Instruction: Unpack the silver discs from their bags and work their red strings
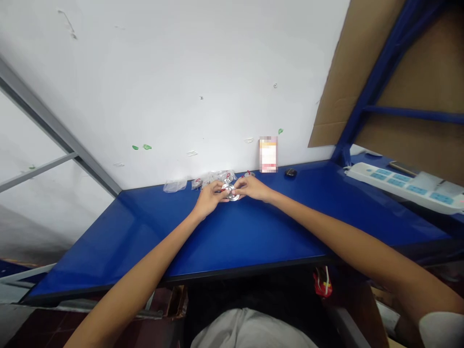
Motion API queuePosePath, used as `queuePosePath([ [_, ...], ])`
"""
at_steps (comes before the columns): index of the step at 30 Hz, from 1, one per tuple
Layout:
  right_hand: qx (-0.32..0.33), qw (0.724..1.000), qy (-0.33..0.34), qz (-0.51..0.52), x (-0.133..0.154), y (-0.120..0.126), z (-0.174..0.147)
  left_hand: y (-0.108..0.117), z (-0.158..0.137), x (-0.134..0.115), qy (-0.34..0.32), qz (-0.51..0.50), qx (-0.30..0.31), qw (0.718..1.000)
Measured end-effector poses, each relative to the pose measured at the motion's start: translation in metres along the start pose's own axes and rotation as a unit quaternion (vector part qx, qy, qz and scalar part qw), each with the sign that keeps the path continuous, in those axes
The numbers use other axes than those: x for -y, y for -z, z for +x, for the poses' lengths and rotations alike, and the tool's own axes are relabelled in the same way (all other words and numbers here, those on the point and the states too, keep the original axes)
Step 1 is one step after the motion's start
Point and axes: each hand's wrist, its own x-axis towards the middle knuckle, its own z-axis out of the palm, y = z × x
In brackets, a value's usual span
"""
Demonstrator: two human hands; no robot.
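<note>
Clamping shiny metal disc point(236, 197) in fingers of left hand point(208, 200) and right hand point(255, 188), near far edge of worktop point(232, 237), by plastic bags point(176, 185). Could slip if pinched unevenly on shiny rim.

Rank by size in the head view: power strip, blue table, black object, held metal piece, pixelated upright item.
1. Blue table
2. Power strip
3. Pixelated upright item
4. Metal piece, partly covered
5. Black object

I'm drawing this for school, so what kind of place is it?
Probably a small workshop: there's a blue worktable, clear plastic bags along its back edge, and a long white power strip on the right.
</note>
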Motion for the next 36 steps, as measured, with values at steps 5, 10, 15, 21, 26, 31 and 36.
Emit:
queuePosePath([
  [5, -0.030, 0.998, -0.003, -0.055, 0.001, 0.041, 0.001, 0.001, 0.001, 0.002, -0.041, 0.080, -0.035, 0.995],
  [10, -0.114, 0.899, 0.174, -0.386, 0.000, 0.079, -0.006, -0.014, 0.014, 0.006, 0.034, 0.125, -0.015, 0.992],
  [15, -0.045, 0.793, 0.179, -0.581, -0.006, 0.076, -0.010, -0.044, 0.048, 0.005, -0.006, 0.346, -0.032, 0.938],
  [21, 0.022, 0.846, 0.117, -0.520, -0.005, 0.090, -0.014, -0.051, 0.055, -0.002, -0.111, 0.430, -0.022, 0.896],
  [26, 0.032, 0.863, 0.099, -0.494, -0.010, 0.104, -0.012, -0.001, 0.028, -0.020, -0.135, 0.498, -0.023, 0.856],
  [31, 0.002, 0.864, 0.090, -0.495, -0.010, 0.105, -0.011, 0.071, 0.014, -0.045, -0.100, 0.485, 0.086, 0.865],
  [36, -0.040, 0.895, 0.150, -0.418, 0.007, 0.088, -0.016, 0.103, 0.014, -0.061, -0.094, 0.454, 0.096, 0.881],
])
